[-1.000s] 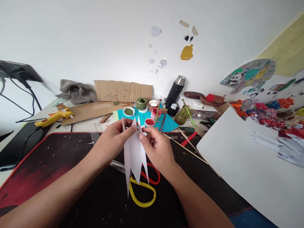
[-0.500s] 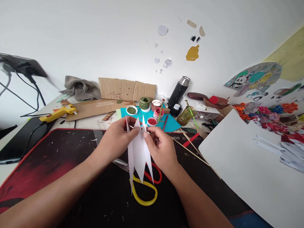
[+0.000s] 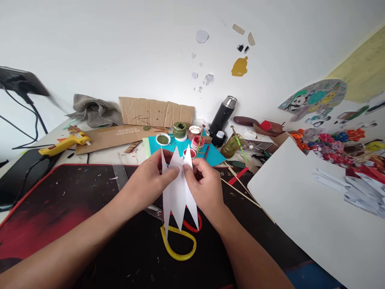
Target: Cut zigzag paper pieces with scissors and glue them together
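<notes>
Both hands hold a bunch of pointed white paper strips [image 3: 178,192] upright above a black and red desk mat [image 3: 60,204]. My left hand [image 3: 150,180] pinches the strips from the left near their upper ends. My right hand [image 3: 206,186] pinches them from the right, fingers closed on the paper. Directly beneath the strips' lower tips lie scissors [image 3: 180,241] with one yellow and one red handle loop.
Small paint pots [image 3: 179,131] and a teal sheet [image 3: 213,156] sit behind the hands, with a black flask [image 3: 222,114], cardboard [image 3: 156,113] and a yellow glue gun [image 3: 64,144]. A large white sheet [image 3: 300,208] lies right, thin wooden sticks [image 3: 246,196] beside it. Paper flowers [image 3: 337,140] far right.
The strips have risen slightly and fanned a little wider at the top. My right fingers have shifted closer onto the paper. The view has swung a little.
</notes>
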Demonstrator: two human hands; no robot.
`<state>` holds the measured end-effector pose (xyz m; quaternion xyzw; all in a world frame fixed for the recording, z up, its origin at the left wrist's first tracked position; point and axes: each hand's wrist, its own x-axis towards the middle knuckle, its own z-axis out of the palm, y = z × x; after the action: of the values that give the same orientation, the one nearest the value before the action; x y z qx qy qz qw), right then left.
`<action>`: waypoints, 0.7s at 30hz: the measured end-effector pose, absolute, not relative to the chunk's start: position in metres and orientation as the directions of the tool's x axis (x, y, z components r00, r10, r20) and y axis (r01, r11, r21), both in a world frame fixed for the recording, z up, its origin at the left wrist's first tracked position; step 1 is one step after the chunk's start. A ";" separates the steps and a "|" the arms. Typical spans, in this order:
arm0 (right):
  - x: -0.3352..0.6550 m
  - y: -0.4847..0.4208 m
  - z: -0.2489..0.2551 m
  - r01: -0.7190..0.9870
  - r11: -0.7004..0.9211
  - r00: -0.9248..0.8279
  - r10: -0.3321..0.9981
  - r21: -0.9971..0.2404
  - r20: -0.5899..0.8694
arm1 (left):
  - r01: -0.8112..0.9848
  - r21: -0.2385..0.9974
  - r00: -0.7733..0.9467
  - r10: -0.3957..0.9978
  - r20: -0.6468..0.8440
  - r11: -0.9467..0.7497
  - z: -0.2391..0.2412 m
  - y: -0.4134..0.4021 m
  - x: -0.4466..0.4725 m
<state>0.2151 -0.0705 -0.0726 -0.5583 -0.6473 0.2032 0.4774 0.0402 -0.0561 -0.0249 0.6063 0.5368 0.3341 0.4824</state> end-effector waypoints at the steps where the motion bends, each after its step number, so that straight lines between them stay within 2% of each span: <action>1: 0.215 -0.071 -0.073 0.529 0.301 0.076 0.914 -0.793 0.398 | 0.371 0.928 0.195 0.974 -0.118 0.039 -0.025 -0.056 0.040; 5: 0.214 -0.072 -0.073 0.524 0.313 0.057 0.915 -0.792 0.400 | 0.471 0.882 0.176 0.979 -0.106 0.010 -0.023 -0.055 0.041; 14: 0.212 -0.073 -0.075 0.499 0.345 0.033 0.909 -0.795 0.415 | 0.499 0.866 0.117 0.990 -0.077 0.008 -0.022 -0.052 0.040; 21: 0.212 -0.076 -0.072 0.616 0.405 -0.016 0.864 -0.676 0.504 | 0.507 0.862 0.117 0.992 -0.052 -0.015 -0.026 -0.052 0.040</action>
<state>0.2117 -0.0760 -0.0723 -0.5285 -0.7000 0.1344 0.4611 0.0400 -0.0521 -0.0259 0.6396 0.5857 0.3137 0.3867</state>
